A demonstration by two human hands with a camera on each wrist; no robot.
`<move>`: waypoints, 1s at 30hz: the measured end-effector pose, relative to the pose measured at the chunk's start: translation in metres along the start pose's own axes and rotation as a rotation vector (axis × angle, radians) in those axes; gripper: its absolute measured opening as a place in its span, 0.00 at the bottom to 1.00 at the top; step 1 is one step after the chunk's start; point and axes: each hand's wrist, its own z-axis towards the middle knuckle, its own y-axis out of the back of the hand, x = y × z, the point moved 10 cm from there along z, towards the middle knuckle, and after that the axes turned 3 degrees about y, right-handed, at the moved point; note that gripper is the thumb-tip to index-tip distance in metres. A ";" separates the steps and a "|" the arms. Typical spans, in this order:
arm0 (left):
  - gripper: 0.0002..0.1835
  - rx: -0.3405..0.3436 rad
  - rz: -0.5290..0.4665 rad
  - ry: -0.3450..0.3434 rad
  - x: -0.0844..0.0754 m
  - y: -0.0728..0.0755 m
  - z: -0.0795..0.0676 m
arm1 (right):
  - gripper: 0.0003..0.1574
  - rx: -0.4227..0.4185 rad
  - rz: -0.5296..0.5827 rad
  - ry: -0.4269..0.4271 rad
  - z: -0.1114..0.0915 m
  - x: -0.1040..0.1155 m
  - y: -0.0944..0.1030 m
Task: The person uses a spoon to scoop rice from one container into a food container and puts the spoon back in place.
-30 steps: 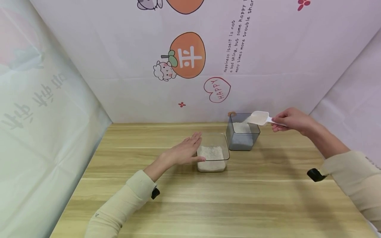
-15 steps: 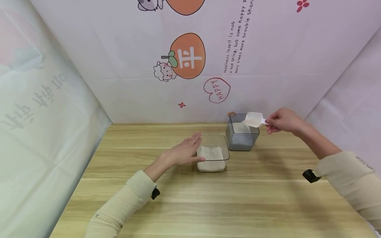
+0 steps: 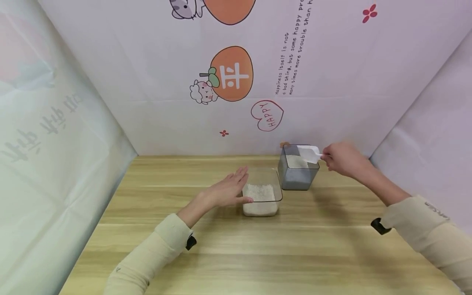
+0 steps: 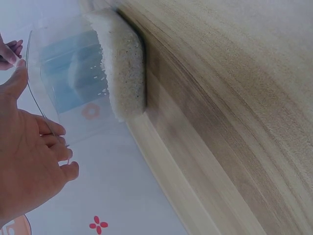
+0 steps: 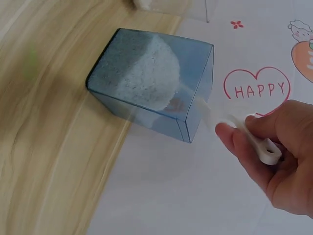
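My right hand (image 3: 344,159) grips the handle of a white scoop (image 3: 309,154), whose bowl dips into the mouth of a blue-grey see-through container (image 3: 298,178). White rice grains (image 5: 151,73) lie inside that container. To its left stands a clear container (image 3: 278,192) with a layer of rice (image 4: 124,68) at the bottom. My left hand (image 3: 230,189) rests on the clear container's left rim, its fingers straight. In the left wrist view those fingertips (image 4: 56,129) touch the rim.
Both containers stand on a wood-grain table (image 3: 236,254). A white printed sheet (image 3: 166,82) rises behind the table's back edge, close to the blue-grey container. More white sheeting (image 3: 55,164) hangs at the left side.
My right hand has moved left with the scoop, and its bowl has tipped and lowered into the blue-grey container. The stream of rice is gone. My left hand stays on the rim.
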 end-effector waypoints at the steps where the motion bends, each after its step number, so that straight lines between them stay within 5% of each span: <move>1: 0.52 -0.002 0.001 -0.001 -0.001 0.000 0.000 | 0.13 -0.027 -0.048 0.019 -0.001 0.002 0.001; 6: 0.52 -0.005 0.000 0.010 -0.002 0.000 0.002 | 0.10 -0.090 -0.216 0.068 -0.005 0.008 -0.001; 15: 0.51 0.004 0.002 0.005 -0.004 -0.002 0.001 | 0.10 -0.133 -0.200 0.074 -0.016 0.004 0.002; 20: 0.52 -0.003 -0.003 -0.003 -0.004 -0.005 0.002 | 0.12 -0.122 0.043 -0.007 -0.022 -0.006 0.008; 25: 0.52 0.003 -0.012 0.008 -0.002 -0.009 0.000 | 0.12 -0.010 0.381 -0.064 -0.024 0.001 0.008; 30: 0.51 -0.017 -0.011 0.004 -0.004 -0.003 0.000 | 0.10 0.085 0.453 -0.005 -0.018 0.037 0.009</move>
